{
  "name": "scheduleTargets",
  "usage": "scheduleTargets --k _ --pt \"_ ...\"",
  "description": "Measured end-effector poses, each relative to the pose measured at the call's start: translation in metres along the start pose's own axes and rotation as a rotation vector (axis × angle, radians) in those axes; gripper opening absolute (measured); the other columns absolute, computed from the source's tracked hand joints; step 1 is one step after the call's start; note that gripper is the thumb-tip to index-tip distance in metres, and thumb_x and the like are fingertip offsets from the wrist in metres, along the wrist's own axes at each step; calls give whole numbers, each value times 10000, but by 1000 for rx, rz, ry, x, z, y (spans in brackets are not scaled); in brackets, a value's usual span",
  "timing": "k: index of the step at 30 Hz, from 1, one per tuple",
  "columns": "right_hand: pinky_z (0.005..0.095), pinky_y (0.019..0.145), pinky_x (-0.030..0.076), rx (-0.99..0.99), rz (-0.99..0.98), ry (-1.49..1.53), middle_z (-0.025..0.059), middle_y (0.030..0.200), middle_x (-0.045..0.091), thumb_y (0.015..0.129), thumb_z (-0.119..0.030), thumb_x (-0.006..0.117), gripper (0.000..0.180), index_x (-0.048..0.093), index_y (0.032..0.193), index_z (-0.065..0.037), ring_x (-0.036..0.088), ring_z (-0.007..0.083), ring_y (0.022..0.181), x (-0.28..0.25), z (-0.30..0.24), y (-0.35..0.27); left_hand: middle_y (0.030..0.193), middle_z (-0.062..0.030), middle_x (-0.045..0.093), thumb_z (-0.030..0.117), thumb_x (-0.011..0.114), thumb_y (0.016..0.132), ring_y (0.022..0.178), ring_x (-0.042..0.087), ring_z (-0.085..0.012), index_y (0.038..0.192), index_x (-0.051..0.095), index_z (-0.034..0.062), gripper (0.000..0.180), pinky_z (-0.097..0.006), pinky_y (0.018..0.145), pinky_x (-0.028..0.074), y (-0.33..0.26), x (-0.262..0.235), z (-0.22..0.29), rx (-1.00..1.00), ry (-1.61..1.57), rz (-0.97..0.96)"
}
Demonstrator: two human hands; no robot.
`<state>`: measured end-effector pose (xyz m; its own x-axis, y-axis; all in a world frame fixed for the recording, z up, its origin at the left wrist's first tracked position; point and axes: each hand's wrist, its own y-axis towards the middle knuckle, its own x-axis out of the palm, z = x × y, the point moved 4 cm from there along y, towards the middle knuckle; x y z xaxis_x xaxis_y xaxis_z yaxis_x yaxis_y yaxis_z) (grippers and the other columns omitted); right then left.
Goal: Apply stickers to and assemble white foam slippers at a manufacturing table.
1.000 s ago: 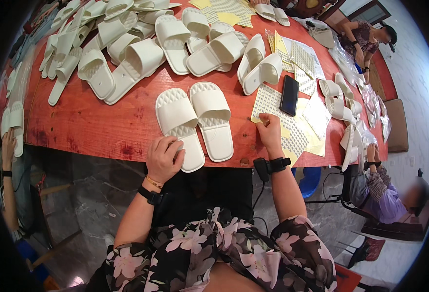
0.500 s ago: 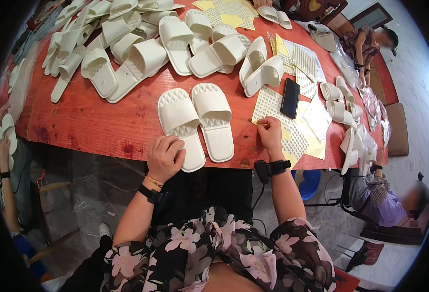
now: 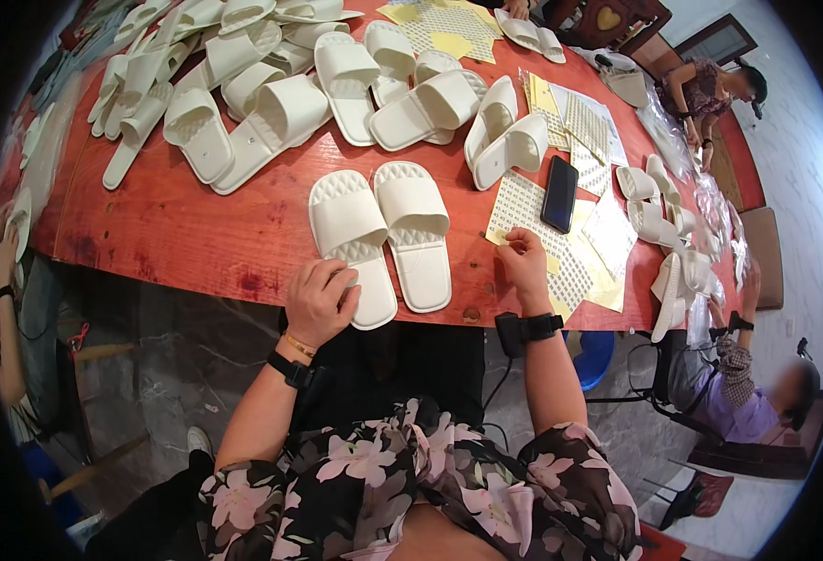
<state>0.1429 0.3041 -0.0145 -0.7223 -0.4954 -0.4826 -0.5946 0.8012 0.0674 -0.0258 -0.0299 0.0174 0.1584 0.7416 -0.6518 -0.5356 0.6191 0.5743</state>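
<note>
Two cream slide slippers lie side by side before me, toes away, with quilted footbeds: a left slipper [image 3: 349,217] and a right slipper [image 3: 414,213]. My left hand [image 3: 322,301] is closed on the left slipper's heel edge, its fingers curled there. To the right, my right hand [image 3: 525,265] is pinched at the near-left edge of a yellow-backed sticker sheet [image 3: 516,208]. Whether a loose sticker sits between the fingertips is too small to see. A black phone [image 3: 559,194] lies over the sheets beside that hand.
A pile of cream slippers [image 3: 201,126] covers the red table's [image 3: 168,234] far left. More sticker sheets [image 3: 587,126] and slippers [image 3: 652,217] lie to the right. Co-workers sit around: a person in purple [image 3: 743,402], another far right [image 3: 710,89], and a co-worker's hands [image 3: 5,252] at left.
My hands stay nearly in place at the slipper and sticker sheet. The view has shifted slightly. The person in purple has raised an arm, and the left co-worker's hands and slipper have moved.
</note>
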Motion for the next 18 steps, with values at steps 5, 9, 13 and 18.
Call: scheduleTargets --k 5,9,13,18 --pt "277 664 489 9 -121 -2 33 828 593 774 -55 698 198 608 946 -14 559 121 711 14 -52 -19 995 -63 633 124 736 733 931 593 -281 941 685 83 218 -394 814 485 -1 -3 -3 3 18 14" --pt "260 626 469 -22 -329 -23 11 721 569 798 -86 693 180 604 927 3 539 95 677 49 -77 -39 978 -47 628 134 746 734 915 601 -262 936 681 100 214 -386 794 487 1 -2 -2 15 4 26" --pt "219 627 432 131 -551 -9 -45 740 519 812 -73 717 187 616 950 1 485 49 690 74 -87 -55 973 -46 627 129 746 730 913 604 -257 933 680 101 215 -382 788 489 -1 -3 -2 9 10 23" --pt "226 615 425 92 -537 -94 -44 725 520 807 -48 680 165 634 950 21 480 51 680 81 -89 -55 977 -55 635 119 742 717 910 603 -273 924 690 93 216 -387 792 495 -2 -2 -2 2 -30 21"
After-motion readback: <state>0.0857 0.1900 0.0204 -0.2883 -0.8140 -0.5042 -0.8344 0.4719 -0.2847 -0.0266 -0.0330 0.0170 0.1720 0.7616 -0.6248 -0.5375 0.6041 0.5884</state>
